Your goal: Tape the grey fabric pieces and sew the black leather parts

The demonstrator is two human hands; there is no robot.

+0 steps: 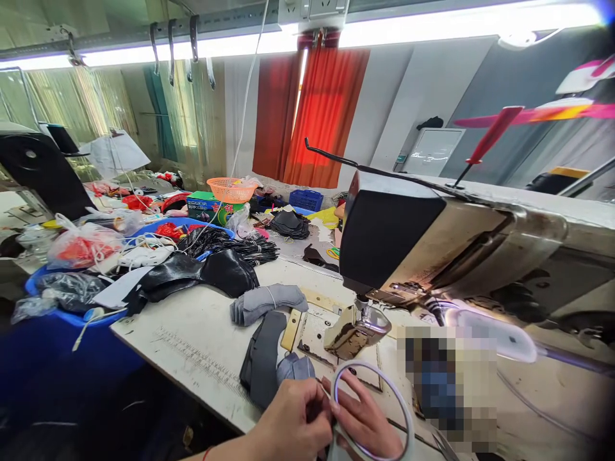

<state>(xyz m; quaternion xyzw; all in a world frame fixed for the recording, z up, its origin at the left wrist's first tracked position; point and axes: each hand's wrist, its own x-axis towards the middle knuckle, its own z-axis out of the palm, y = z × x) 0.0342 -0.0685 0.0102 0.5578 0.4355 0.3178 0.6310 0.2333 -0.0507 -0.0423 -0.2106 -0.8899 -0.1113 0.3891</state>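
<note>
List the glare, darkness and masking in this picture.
Head view: the tube light is blown out to white; head view, lower left: deep shadow swallows detail below the sewing table; head view, lower right: a pixelated block hides whatever lies there.

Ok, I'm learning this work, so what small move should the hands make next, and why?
Perhaps ease the left hand gently outward, feeling for a loose end: it looks pinched at the rim of the white ring, while the right hand shows through it.
</note>
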